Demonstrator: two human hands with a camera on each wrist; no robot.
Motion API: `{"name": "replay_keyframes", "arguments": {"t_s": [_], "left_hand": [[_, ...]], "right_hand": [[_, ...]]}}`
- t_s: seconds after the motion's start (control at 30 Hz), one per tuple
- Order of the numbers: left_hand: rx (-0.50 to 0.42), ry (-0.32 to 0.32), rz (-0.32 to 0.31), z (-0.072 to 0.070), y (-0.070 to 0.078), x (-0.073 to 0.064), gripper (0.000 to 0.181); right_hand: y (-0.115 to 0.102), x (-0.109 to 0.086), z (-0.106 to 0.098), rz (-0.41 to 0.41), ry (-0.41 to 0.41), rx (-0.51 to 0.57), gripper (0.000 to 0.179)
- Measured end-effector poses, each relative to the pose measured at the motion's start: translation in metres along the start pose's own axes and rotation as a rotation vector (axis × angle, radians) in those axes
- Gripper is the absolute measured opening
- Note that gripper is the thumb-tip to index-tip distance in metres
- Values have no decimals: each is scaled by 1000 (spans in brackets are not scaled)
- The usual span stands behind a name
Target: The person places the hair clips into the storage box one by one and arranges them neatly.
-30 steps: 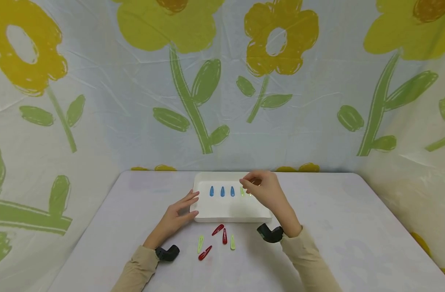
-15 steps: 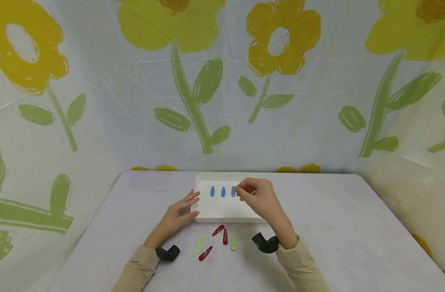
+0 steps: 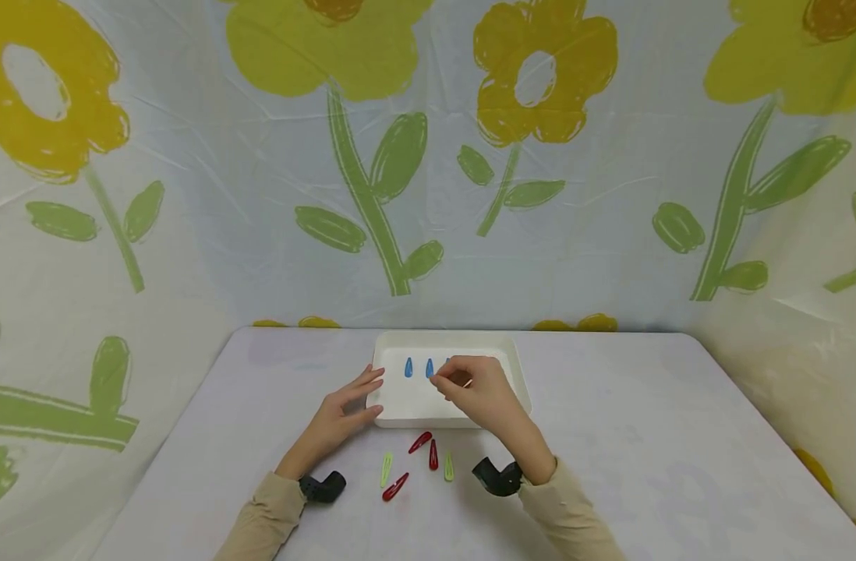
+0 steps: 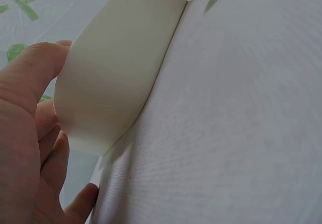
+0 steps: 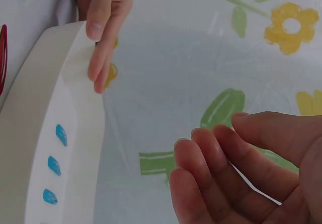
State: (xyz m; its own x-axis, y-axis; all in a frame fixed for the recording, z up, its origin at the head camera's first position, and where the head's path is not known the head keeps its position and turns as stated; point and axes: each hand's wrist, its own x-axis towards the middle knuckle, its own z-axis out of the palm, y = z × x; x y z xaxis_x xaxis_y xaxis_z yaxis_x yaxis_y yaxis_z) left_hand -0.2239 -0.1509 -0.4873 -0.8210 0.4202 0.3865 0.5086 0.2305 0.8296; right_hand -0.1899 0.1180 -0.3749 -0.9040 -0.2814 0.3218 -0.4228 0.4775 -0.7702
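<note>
My left hand (image 3: 344, 413) rests at the left end of the white tray (image 3: 407, 405), its thumb and straight fingers touching the rim. Over the tray's middle hovers my right hand (image 3: 477, 389), fingers loosely bent and thumb near the index tip. Nothing shows between those fingers in the right wrist view. Blue snap hair clips stand in a row inside the tray; the leftmost blue clip (image 3: 408, 368) and middle blue clip (image 3: 429, 366) show well, while the right hand partly covers the third. It also hides the part of the tray to the right of them.
In front of the tray lie three red hair clips (image 3: 395, 487) and two green hair clips (image 3: 449, 466), loosely scattered on the pale tabletop (image 3: 610, 436). A flower-printed sheet (image 3: 259, 234) hangs behind the table's back edge.
My right hand has moved left and toward me, from over green clips in the tray's right half to its middle, where it covers the third blue clip. The left hand stays put.
</note>
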Motion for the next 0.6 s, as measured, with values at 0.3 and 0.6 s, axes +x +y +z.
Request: {"name": "replay_keyframes", "arguments": {"t_s": [0.3,0.6], "left_hand": [[1,2,23,-1,4,-1,48],[7,2,49,-1,2,-1,48]], "right_hand": [[7,0,25,-71,-125,-19,6],[14,0,45,-215,-360,2,9]]}}
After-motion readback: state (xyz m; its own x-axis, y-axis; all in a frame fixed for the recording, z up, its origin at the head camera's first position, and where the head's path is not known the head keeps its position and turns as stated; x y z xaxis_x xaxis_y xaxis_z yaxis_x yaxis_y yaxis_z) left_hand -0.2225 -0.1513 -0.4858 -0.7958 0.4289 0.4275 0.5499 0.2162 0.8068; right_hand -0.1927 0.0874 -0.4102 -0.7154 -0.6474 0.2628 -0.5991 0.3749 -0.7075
